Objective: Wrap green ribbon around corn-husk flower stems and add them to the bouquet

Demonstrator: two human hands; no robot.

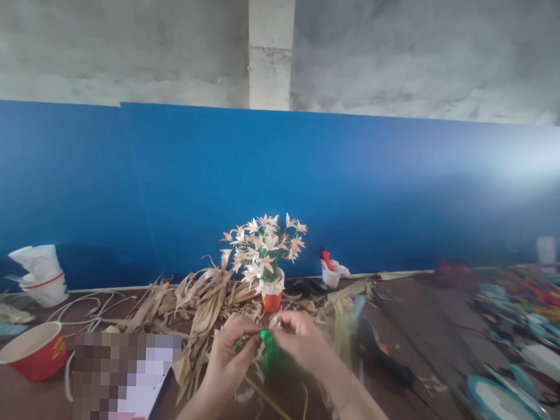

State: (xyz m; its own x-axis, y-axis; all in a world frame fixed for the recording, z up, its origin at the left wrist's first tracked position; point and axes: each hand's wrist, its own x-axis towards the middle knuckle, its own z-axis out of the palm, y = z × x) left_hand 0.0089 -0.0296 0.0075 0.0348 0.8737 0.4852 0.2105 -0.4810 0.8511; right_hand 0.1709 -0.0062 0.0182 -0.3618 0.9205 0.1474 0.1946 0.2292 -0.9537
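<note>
My left hand [232, 346] and my right hand [303, 342] meet low in the middle of the view, over the table. Both are closed, with thumbs and fingers pinched together on a thin green strip [269, 353] that hangs down between them. A small white petal-like piece [273, 322] shows at my right fingertips; whether it is joined to the strip I cannot tell. Just beyond my hands stands a red and white paper cup [272, 300] holding a bunch of cream flowers [265, 243] on green stems. Dried corn husks [207, 305] lie beside my left hand.
At the left are a red paper bowl [36, 351], a white cup [45, 287] and a white cable. A small white cup [330, 276] sits by the blue partition [281, 167]. Right of my hands lie a dark tool [385, 354] and a teal-rimmed roll [507, 405].
</note>
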